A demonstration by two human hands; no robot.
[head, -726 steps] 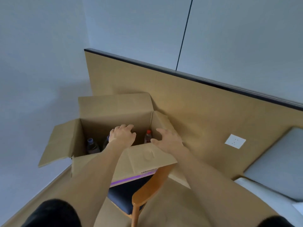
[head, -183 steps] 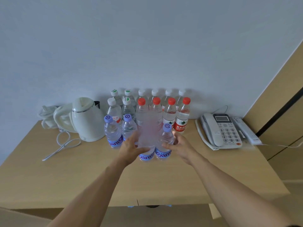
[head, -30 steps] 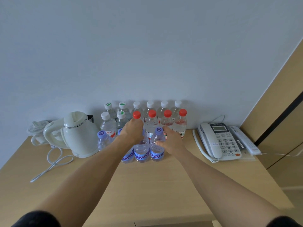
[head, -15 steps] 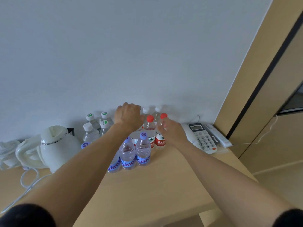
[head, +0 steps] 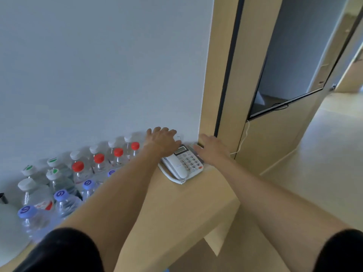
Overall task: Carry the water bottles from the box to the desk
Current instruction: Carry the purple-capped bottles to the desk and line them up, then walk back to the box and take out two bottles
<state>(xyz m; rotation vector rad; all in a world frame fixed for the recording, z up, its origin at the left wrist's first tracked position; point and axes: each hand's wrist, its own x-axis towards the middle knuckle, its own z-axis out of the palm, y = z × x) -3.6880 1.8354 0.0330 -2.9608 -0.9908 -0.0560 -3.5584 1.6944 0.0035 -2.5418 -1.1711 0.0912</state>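
Writing: I read a white "G"-like mark on the purple caps [head: 61, 195]; the labels are too blurred to read.
Left hand [head: 162, 142]: outstretched, palm down, fingers loosely spread and holding nothing, over the far end of the telephone [head: 181, 163].
Right hand [head: 212, 149]: also extended palm down, fingers relaxed and empty, above the telephone's right edge, near the wooden wall panel [head: 218, 75].
Water bottles [head: 78, 179]: standing in rows on the left of the desk [head: 186, 205] against the white wall, red, white, green-marked and purple caps; left of both hands, apart from my fingers, the left forearm crossing in front of the near ones.
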